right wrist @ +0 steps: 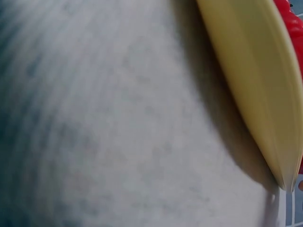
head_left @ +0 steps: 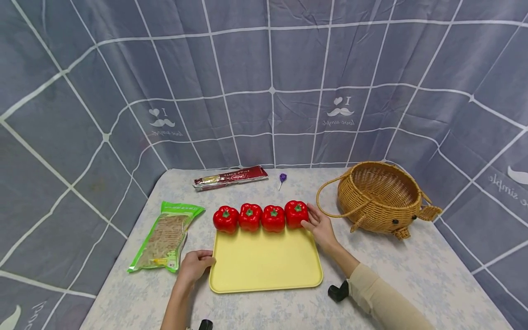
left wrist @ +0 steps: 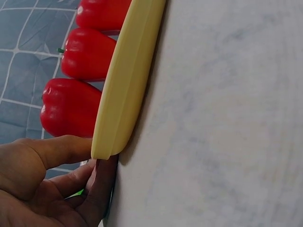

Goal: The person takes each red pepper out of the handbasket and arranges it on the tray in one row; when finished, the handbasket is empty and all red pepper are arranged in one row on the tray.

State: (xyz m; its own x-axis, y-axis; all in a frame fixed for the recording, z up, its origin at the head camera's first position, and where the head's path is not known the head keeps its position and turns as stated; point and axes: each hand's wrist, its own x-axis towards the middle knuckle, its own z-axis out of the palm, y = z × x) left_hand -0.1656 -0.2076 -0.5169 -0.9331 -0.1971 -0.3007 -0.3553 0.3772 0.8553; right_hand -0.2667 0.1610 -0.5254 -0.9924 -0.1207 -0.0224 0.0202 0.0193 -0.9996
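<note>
Several red bell peppers [head_left: 273,219] stand side by side in a row along the far edge of a yellow tray [head_left: 266,268], green stems showing on top. My left hand [head_left: 195,266] pinches the tray's left edge; in the left wrist view the thumb [left wrist: 66,147] lies at the rim and the other fingers reach below it. At the row's right end, my right hand [head_left: 321,229] holds the last red bell pepper [head_left: 296,213], with thumb in front and fingers along its right side. The right wrist view shows mostly the tray's side [right wrist: 255,85] and tablecloth, with that hand almost wholly out of frame.
A green-edged bag of sliced food [head_left: 166,236] lies left of the tray. Behind the peppers are a dark red and silver packet [head_left: 231,178] and a purple lollipop [head_left: 282,178]. A wicker basket [head_left: 371,217] stands at the right, its handle loop near my right hand.
</note>
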